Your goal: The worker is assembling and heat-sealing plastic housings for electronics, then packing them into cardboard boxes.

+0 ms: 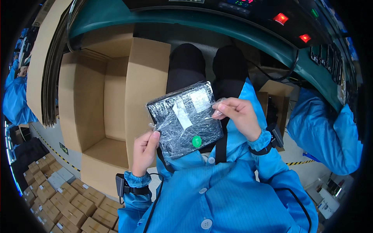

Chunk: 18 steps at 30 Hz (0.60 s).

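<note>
On my lap rests a flat black bundle (171, 138) wrapped in clear plastic film, with white labels and a round green sticker (197, 141) on top. My left hand (145, 150) pinches the film at the bundle's left edge, thumb on top. Over the right edge, my right hand (239, 116) holds a gathered bit of the film between thumb and fingers. The film looks crumpled and loose near both hands. What lies inside the bundle cannot be made out clearly.
An open cardboard box (145, 77) stands at my left, beside a stack of flattened cardboard (54, 73). Ahead runs a green-covered bench edge (186, 21) with a device showing red lights. A co-worker's blue sleeve (322, 132) is at right; many cartons (70, 206) sit at lower left.
</note>
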Each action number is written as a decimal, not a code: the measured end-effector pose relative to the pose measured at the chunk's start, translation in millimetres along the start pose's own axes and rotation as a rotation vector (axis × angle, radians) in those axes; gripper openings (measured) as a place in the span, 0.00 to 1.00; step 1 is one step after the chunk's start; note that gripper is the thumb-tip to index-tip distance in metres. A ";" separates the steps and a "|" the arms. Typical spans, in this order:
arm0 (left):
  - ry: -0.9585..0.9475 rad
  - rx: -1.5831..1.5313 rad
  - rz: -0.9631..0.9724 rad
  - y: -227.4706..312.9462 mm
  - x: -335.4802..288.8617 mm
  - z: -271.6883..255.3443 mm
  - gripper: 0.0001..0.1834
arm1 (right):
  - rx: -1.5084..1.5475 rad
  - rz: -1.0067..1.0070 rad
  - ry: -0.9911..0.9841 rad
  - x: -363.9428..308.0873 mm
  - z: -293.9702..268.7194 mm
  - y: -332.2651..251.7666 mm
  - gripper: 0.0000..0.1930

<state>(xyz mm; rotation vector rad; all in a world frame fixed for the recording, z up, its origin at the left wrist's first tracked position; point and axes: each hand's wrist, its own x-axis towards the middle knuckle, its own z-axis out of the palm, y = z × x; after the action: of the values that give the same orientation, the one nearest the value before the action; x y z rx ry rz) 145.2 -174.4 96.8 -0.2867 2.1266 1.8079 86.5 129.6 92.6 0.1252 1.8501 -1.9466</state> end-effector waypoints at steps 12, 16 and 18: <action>0.386 0.619 0.319 48.3 25.8 35.2 0.11 | 0.190 -0.018 -0.120 3.3 30.7 2.7 0.12; 0.367 0.743 0.298 40.5 42.9 37.8 0.10 | 0.282 -0.039 -0.057 5.5 27.6 6.1 0.11; 0.407 0.637 0.304 29.1 46.1 33.4 0.10 | 0.355 -0.087 0.029 6.1 21.6 10.2 0.10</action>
<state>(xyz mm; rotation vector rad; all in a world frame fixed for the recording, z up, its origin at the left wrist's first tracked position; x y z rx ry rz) 96.1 -133.8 101.5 -0.1828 3.0355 1.1626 90.1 107.1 83.0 0.1851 1.5322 -2.3295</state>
